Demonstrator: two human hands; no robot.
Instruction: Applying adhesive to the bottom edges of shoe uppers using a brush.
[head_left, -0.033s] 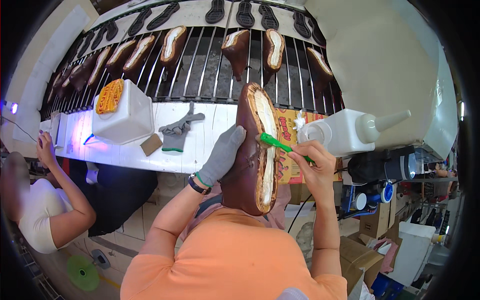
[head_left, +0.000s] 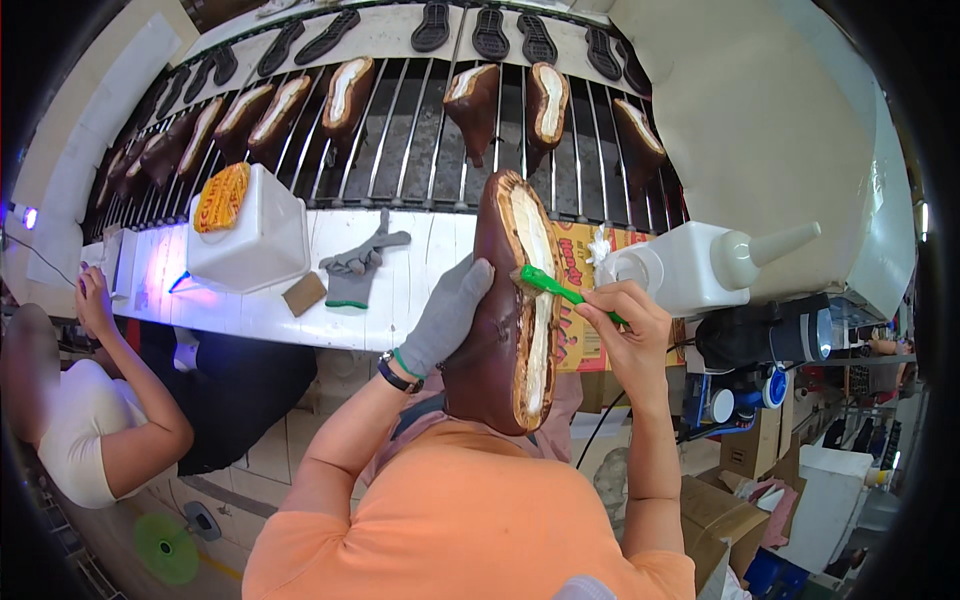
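Note:
My left hand (head_left: 452, 305), in a grey glove with green trim, grips a dark brown shoe upper (head_left: 482, 350) from its left side. The shoe is held upright, toe and heel up and down, its underside turned to the right. That underside has a white middle strip inside a tan, rough-looking border. Bare, my right hand (head_left: 632, 320) pinches a small green-handled brush (head_left: 552, 286). The brush's bristle end touches the border of the underside near mid-length. The fingers of my left hand behind the shoe are hidden.
Several brown shoe uppers (head_left: 347, 95) lie on a metal roller rack (head_left: 410, 140), black soles (head_left: 490, 32) beyond. On the white table (head_left: 400, 322) are a white container (head_left: 250, 235) and a grey glove (head_left: 362, 262). A white bottle (head_left: 690, 265) stands right. A co-worker (head_left: 110, 420) sits left.

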